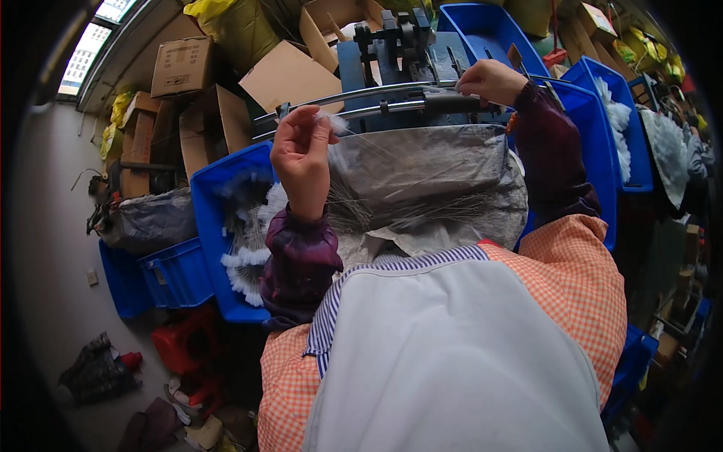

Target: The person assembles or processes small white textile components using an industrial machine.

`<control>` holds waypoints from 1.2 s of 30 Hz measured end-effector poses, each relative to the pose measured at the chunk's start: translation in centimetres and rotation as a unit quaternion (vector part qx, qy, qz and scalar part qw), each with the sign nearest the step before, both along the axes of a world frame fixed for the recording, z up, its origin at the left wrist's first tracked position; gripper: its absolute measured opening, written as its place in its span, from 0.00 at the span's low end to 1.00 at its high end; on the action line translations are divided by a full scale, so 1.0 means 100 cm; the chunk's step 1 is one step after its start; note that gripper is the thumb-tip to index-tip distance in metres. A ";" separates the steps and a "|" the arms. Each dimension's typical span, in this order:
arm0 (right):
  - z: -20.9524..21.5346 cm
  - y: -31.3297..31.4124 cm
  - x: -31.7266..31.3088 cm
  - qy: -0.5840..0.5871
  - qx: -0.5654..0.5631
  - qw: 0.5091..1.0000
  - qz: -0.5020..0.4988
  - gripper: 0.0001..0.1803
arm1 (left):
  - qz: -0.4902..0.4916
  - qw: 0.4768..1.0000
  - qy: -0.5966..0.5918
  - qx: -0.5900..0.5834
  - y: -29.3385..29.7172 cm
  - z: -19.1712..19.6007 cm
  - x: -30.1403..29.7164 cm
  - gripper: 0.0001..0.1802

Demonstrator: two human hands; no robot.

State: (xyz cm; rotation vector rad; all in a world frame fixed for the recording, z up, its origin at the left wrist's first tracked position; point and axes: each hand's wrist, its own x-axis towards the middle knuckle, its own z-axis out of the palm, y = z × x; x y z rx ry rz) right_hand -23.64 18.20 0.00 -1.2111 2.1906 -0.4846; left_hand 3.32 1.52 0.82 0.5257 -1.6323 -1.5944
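- Now the left hand (301, 158) holds up a thin wire with a white fluffy tip (331, 120), its fingers pinching it.
- The right hand (493, 81) is wrapped around the machine's dark handle (452, 102).
- Many white-tipped pieces lie in the blue bin (207, 218), so lots look done.
- More thin wires (422, 203) wait on the grey sheet (437, 162).

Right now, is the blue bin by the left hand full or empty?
Partly full: the blue bin holds white-tufted wire pieces, with blue wall showing above them.
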 end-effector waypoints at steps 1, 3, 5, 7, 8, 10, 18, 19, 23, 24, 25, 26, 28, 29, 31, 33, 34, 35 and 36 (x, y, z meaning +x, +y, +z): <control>0.009 0.002 0.018 -0.041 -0.019 0.999 0.024 0.14 | -0.029 0.999 0.004 0.022 0.005 0.000 -0.003 0.08; -0.003 0.003 0.039 -0.098 -0.114 0.986 0.076 0.15 | -0.085 0.995 -0.013 0.049 0.015 -0.011 -0.018 0.09; -0.017 -0.009 0.067 -0.261 -0.241 0.930 0.092 0.18 | -0.108 0.992 -0.027 0.052 0.025 -0.018 -0.031 0.09; -0.020 -0.015 0.093 -0.407 -0.222 0.885 0.037 0.17 | -0.130 0.990 -0.038 0.050 0.027 -0.026 -0.036 0.10; -0.020 -0.018 0.089 -0.373 -0.210 0.904 0.010 0.16 | -0.130 0.988 -0.047 0.064 0.026 -0.029 -0.037 0.12; -0.024 -0.027 0.067 -0.274 -0.255 0.926 -0.053 0.14 | -0.083 0.989 -0.121 0.033 0.015 -0.047 -0.035 0.17; -0.096 -0.061 -0.048 0.357 -0.148 0.908 -0.162 0.10 | 0.024 0.812 -0.486 -0.321 -0.017 -0.125 0.004 0.17; -0.098 -0.065 -0.052 0.358 -0.149 0.908 -0.162 0.10 | 0.012 0.819 -0.485 -0.308 -0.017 -0.128 0.003 0.15; -0.100 -0.072 -0.053 0.368 -0.107 0.910 -0.156 0.10 | 0.081 0.836 -0.435 -0.324 -0.022 -0.140 0.004 0.13; -0.101 -0.073 -0.053 0.364 -0.107 0.912 -0.153 0.10 | 0.065 0.842 -0.436 -0.311 -0.025 -0.141 0.005 0.13; -0.101 -0.073 -0.053 0.364 -0.108 0.912 -0.153 0.10 | 0.050 0.847 -0.438 -0.297 -0.027 -0.142 0.005 0.12; -0.103 -0.073 -0.055 0.365 -0.124 0.910 -0.153 0.10 | 0.050 0.847 -0.438 -0.297 -0.028 -0.141 0.006 0.12; -0.106 -0.073 -0.057 0.366 -0.140 0.907 -0.153 0.10 | 0.036 0.844 -0.448 -0.294 -0.028 -0.137 0.006 0.12; -0.107 -0.074 -0.059 0.366 -0.140 0.907 -0.156 0.10 | 0.036 0.844 -0.447 -0.294 -0.028 -0.137 0.006 0.12; -0.109 -0.074 -0.063 0.366 -0.140 0.906 -0.159 0.10 | 0.029 0.843 -0.454 -0.287 -0.028 -0.136 0.006 0.11; -0.111 -0.074 -0.066 0.332 -0.149 0.914 -0.178 0.10 | 0.031 0.845 -0.451 -0.284 -0.027 -0.135 0.006 0.11; -0.112 -0.073 -0.067 0.333 -0.150 0.914 -0.178 0.10 | 0.034 0.847 -0.449 -0.282 -0.027 -0.135 0.006 0.10; -0.113 -0.073 -0.068 0.336 -0.156 0.913 -0.169 0.10 | 0.034 0.847 -0.449 -0.282 -0.027 -0.134 0.006 0.10; -0.113 -0.073 -0.069 0.339 -0.161 0.913 -0.161 0.10 | 0.034 0.850 -0.447 -0.278 -0.027 -0.133 0.006 0.10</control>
